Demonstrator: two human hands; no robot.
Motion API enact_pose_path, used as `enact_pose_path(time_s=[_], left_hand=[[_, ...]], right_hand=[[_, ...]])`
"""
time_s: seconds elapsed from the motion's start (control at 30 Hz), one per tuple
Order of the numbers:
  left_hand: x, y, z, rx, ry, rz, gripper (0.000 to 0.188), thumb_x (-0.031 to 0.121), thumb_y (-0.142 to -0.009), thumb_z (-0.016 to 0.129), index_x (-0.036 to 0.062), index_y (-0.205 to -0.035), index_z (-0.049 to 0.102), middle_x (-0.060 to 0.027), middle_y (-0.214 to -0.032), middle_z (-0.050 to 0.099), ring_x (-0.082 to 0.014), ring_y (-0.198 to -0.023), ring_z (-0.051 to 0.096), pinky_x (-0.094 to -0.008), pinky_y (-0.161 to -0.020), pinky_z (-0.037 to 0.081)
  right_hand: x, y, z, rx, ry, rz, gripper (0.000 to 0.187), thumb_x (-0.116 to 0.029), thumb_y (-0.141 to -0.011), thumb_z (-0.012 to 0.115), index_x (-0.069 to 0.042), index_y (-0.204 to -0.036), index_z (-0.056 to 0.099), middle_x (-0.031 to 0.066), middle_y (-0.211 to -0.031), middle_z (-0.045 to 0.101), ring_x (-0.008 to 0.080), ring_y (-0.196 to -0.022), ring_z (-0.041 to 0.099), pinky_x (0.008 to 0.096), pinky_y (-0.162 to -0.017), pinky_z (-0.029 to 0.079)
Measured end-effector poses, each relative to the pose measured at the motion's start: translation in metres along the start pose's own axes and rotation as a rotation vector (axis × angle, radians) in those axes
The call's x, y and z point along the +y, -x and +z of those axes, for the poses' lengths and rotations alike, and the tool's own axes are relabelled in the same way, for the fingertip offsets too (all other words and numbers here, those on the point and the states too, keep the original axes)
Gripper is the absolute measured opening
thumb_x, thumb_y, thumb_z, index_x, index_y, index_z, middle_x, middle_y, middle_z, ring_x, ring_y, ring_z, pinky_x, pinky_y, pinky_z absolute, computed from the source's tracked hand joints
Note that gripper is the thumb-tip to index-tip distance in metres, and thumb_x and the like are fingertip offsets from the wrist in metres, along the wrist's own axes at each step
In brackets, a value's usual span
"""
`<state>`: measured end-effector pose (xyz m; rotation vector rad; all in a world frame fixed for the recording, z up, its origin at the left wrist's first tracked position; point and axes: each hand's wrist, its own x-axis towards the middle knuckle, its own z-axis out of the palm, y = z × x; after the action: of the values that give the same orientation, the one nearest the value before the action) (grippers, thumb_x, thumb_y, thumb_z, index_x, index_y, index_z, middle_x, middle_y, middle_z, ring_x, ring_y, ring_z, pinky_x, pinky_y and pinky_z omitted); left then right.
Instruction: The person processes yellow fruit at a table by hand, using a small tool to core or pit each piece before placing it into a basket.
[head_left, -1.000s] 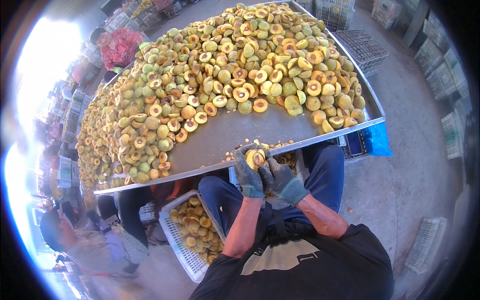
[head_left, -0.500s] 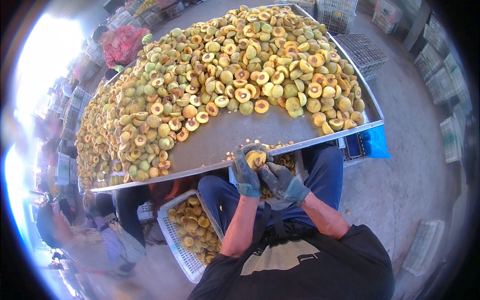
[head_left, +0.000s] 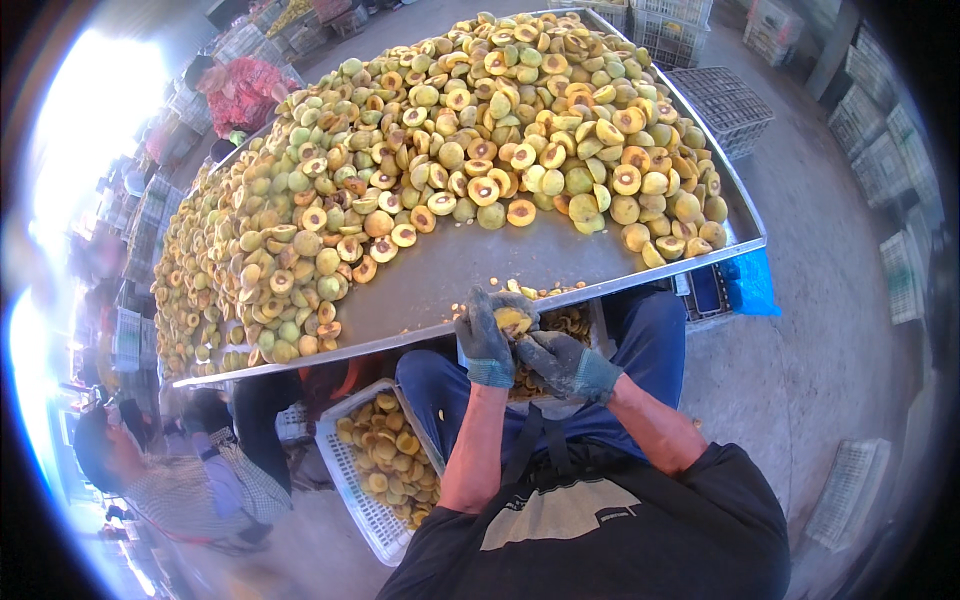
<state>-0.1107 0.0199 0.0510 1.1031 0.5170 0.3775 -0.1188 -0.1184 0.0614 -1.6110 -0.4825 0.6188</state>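
Observation:
Over the table's near edge, my left hand (head_left: 487, 343), in a dark grey glove, is closed around a yellow peach half (head_left: 513, 321), whose cut face is partly covered by the fingers. Just to its right, my gloved right hand (head_left: 568, 367) has its fingers bent together, the tips close to the fruit. Whatever those right fingers may grip is hidden. Below both hands, a container of fruit pieces (head_left: 572, 324) shows between my knees. Many halved peaches (head_left: 450, 155), some with brown pits in them, are heaped on the metal table (head_left: 450, 265).
The table's raised metal rim (head_left: 400, 341) runs just beyond my hands, with small scraps along it. By my left leg stands a white crate (head_left: 345, 468) of peach halves. Co-workers sit at far left (head_left: 240, 95) and near left (head_left: 190, 480). A blue bag (head_left: 750, 283) hangs at right.
My hands have drawn slightly apart, the left moving a little left and the right a little lower. The peach half stays in my left hand. The far co-worker's raised hand has come down.

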Motion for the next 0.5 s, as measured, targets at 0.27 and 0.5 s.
enact_pose_path(time_s=[0.27, 0.5], left_hand=[[0.000, 0.005, -0.008, -0.086, -0.110, 0.160, 0.047, 0.038, -0.102, 0.049, -0.0039, -0.091, 0.067, -0.0116, -0.081, 0.069, -0.0166, -0.072, 0.067, -0.0278, -0.062, 0.055], [0.010, 0.012, -0.009, -0.207, -0.238, 0.358, 0.063, 0.040, -0.104, 0.035, -0.0063, -0.080, 0.070, -0.0143, -0.076, 0.070, -0.0237, -0.072, 0.067, -0.0356, -0.073, 0.056]], right_hand=[[0.009, -0.005, 0.004, -0.015, -0.074, -0.352, 0.035, -0.039, -0.104, 0.047, -0.009, -0.089, 0.054, -0.0028, -0.063, 0.043, 0.0081, -0.048, 0.042, 0.0235, -0.043, 0.032], [-0.007, 0.014, -0.012, -0.387, -0.769, 0.361, 0.033, -0.040, -0.100, 0.056, -0.007, -0.096, 0.060, 0.0013, -0.069, 0.050, 0.0079, -0.047, 0.042, 0.0247, -0.039, 0.037]])
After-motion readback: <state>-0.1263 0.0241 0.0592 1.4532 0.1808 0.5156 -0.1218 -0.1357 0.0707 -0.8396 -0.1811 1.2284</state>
